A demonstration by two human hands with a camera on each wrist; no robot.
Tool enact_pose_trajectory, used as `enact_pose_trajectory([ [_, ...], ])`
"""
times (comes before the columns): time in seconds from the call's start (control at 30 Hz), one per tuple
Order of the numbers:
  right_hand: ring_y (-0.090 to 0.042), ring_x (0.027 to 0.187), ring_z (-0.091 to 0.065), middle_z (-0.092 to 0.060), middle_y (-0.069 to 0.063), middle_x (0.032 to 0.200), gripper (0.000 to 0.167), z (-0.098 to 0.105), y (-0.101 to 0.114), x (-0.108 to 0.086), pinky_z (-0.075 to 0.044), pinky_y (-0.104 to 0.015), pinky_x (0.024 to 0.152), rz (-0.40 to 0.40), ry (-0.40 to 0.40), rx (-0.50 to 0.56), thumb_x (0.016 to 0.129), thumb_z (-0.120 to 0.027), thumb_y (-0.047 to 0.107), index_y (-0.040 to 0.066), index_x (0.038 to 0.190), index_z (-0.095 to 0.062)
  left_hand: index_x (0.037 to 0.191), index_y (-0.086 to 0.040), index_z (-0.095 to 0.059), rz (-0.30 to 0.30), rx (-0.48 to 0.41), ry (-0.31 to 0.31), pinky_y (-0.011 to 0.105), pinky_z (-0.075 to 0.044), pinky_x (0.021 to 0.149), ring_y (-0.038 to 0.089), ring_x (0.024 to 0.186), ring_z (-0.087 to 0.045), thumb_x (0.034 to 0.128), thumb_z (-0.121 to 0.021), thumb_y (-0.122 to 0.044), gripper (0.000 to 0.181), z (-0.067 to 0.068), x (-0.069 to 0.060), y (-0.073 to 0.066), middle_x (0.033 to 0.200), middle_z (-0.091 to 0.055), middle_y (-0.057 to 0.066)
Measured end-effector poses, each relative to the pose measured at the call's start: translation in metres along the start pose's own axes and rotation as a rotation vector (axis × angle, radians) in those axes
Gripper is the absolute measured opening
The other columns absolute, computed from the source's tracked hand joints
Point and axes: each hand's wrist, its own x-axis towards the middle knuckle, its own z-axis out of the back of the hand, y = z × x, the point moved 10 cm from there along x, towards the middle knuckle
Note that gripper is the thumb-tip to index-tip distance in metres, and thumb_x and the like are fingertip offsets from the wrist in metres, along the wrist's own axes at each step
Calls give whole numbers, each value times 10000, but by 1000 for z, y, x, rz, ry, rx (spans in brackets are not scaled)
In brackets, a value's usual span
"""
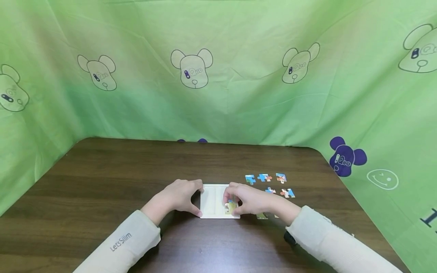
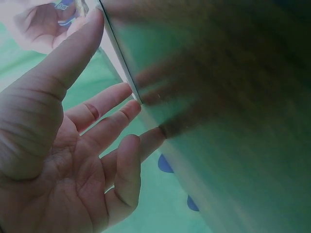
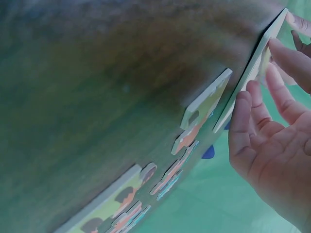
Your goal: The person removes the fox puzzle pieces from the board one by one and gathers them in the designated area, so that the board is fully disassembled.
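Note:
A white puzzle tray [image 1: 207, 201] lies flat on the table in the head view. My left hand [image 1: 180, 195] holds its left side, thumb at the near corner and fingers at the far corner. Over the tray's right part, my right hand [image 1: 252, 198] pinches a yellowish puzzle piece [image 1: 229, 207] with thumb and fingers at the near right corner. Curled fingers partly cover that piece; I cannot tell whether it lies fully flat. In the right wrist view, loose puzzle pieces [image 3: 206, 104] lie on the table beside the tray.
Several picture pieces, among them a blue-green one [image 1: 250, 179] and a blue-orange one [image 1: 288, 193], lie right of the tray on the brown wooden table [image 1: 136, 163]. My right forearm partly hides the nearer ones. A green cloth [image 1: 232, 106] with bear-head prints hangs around the table.

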Motion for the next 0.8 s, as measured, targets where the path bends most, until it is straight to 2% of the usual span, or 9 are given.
enact_pose_trajectory([
  [0.23, -33, 647, -470, -512, 61, 742, 244, -2, -3, 0, -418, -195, 615, -31, 23, 132, 823, -695, -48, 122, 959, -583, 1079, -171, -632, -2, 9, -5, 391, -516, 849, 242, 940, -666, 641, -925, -400, 575, 1, 0, -1, 1009, -704, -24],
  [0.57, -40, 718, -543, -593, 31, 850, 204, 0, 0, -2, -486, -221, 693, -14, 34, 186, 862, -655, -70, 104, 944, -588, 1083, -168, -632, 9, 2, -1, 393, -516, 850, 253, 952, -667, 642, -926, -391, 575, 1, -1, -1, 1012, -707, -16],
  [0.8, -73, 762, -532, -631, 25, 838, 185, 9, 0, -6, -500, -245, 755, -7, -14, 197, 878, -652, -39, 113, 972, -604, 1079, -172, -630, 6, 1, 0, 396, -516, 845, 261, 952, -665, 649, -922, -394, 565, 1, -1, 0, 1015, -705, -19],
])
